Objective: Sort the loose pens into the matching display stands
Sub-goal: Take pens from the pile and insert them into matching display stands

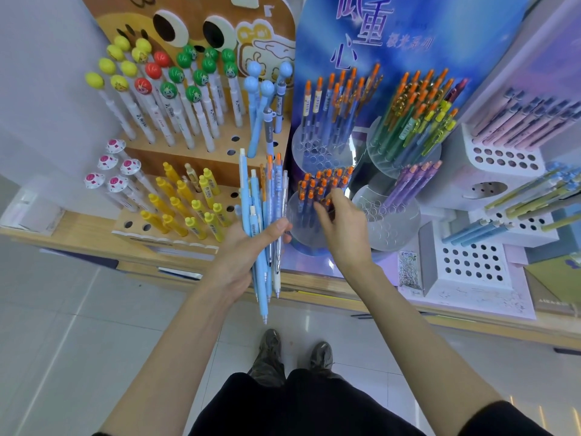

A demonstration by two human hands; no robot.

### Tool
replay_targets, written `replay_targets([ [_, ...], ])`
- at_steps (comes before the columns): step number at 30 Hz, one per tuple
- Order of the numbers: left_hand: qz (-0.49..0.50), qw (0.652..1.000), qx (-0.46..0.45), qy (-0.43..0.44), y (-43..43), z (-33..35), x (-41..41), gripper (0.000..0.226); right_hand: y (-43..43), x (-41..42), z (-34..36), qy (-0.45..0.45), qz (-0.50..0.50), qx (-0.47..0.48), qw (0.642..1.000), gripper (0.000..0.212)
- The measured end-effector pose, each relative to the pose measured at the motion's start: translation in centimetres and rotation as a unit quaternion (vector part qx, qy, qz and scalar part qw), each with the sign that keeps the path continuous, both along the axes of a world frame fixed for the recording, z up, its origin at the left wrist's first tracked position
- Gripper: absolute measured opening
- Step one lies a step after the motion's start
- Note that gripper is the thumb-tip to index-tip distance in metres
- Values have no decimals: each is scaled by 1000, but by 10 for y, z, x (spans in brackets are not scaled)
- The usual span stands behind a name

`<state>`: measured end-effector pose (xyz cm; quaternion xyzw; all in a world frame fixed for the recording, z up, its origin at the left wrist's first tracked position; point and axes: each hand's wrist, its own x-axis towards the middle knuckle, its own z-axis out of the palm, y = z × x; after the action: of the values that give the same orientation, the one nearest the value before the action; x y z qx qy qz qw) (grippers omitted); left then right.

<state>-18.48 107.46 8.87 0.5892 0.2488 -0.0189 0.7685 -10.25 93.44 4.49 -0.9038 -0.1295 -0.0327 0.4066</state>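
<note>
My left hand [248,250] grips a bundle of loose pens [262,215], mostly light blue, some with orange caps, held upright in front of the shelf. My right hand [341,228] reaches over the clear round stand [295,212] at the front of the blue display, its fingertips touching the orange-capped pens [323,184] standing in it. Whether the fingers pinch one pen is hidden by the hand.
A wooden stand [176,237] on the left holds yellow, white and ball-topped pens, with free holes. More clear round stands [393,221] hold orange-capped, green and purple pens. White perforated blocks [471,265] at the right hold pastel pens. My shoes stand on the tiled floor below.
</note>
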Motion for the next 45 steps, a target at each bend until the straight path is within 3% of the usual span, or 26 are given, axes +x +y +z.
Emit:
replay_targets([
  [6, -31, 999, -4, 7, -5, -2, -1, 36, -4, 6, 8, 54, 16, -57, 997, 27],
  [10, -75, 997, -4, 8, -7, -1, -2, 31, -8, -6, 46, 43, -19, 133, 990, 24],
  [12, -100, 995, 3, 1, -8, 0, -2, 26, -6, 1, 65, 139, 13, 209, 968, 19],
  [15, -111, 994, 2, 1, -12, 0, -2, 22, -2, 8, 73, 241, 75, 240, 937, 16],
  [20, -105, 994, 17, 3, -17, -2, -4, 24, -1, 5, 62, 230, 40, 340, 911, 10],
  [25, -51, 997, -43, 28, -20, 2, -3, 29, -5, 4, 59, 256, 1, 442, 860, 14],
  [28, -33, 999, -20, 29, -16, 1, -3, 36, -12, 7, 63, 245, -15, 471, 847, 15],
  [31, -4, 1000, 0, 21, -13, -3, -3, 24, -15, 5, 61, 218, -44, 468, 855, 13],
  [33, 18, 999, 17, 20, -10, -5, -3, 8, -19, 7, 60, 188, -82, 499, 842, 13],
  [36, 16, 999, 34, 20, -6, -6, -7, 2, -28, 13, 58, 118, -117, 462, 871, 19],
  [41, 21, 999, 27, 24, -4, -4, -10, 12, -22, 3, 35, 47, -53, 300, 951, 31],
  [45, 14, 999, 23, 23, -3, -3, -9, 9, -21, -5, 20, -39, -28, 214, 976, 23],
])
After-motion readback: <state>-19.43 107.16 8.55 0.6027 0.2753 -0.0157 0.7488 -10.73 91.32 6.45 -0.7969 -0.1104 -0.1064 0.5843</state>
